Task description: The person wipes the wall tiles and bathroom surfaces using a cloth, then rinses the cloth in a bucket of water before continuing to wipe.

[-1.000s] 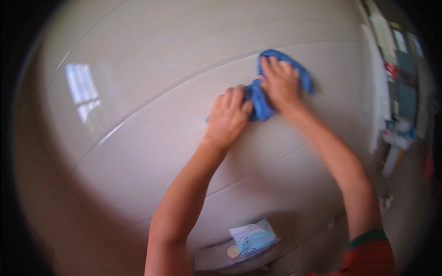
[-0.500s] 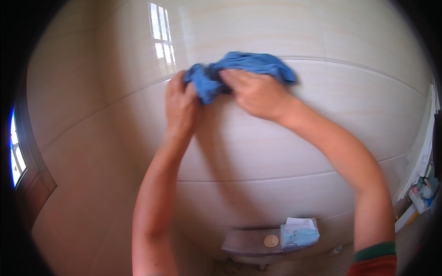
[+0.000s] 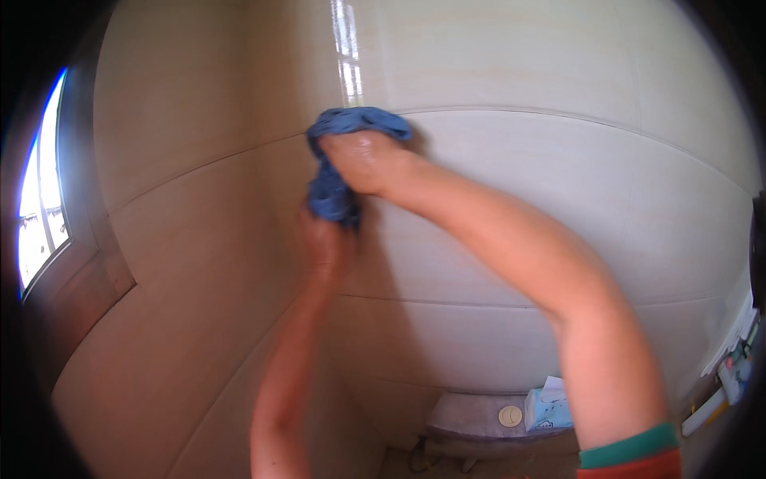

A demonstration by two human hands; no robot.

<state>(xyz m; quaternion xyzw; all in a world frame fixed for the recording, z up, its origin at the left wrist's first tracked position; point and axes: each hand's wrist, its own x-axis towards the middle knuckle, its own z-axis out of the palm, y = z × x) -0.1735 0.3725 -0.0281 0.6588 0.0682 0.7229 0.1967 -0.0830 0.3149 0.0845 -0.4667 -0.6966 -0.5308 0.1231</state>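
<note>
A crumpled blue cloth point(image 3: 363, 120) is pressed against the cream tiled wall point(image 3: 495, 184), close to the corner. My right hand point(image 3: 363, 160) holds its upper part to the tiles, with the fingers mostly hidden in the folds. Below and slightly left, my left hand point(image 3: 323, 243) grips the cloth's hanging lower end; motion blurs this hand. Both arms reach up from the lower edge.
A window point(image 3: 48, 191) with a dark frame is in the left wall. Low down, a grey tank-like top point(image 3: 463, 411) bears a round cream disc point(image 3: 510, 416) and a light blue tissue pack point(image 3: 545, 411). Assorted items point(image 3: 738, 367) stand at the far right.
Both hands have moved left with the cloth, toward the corner. My left hand has dropped below the right one. The view has turned left, so more of the window shows.
</note>
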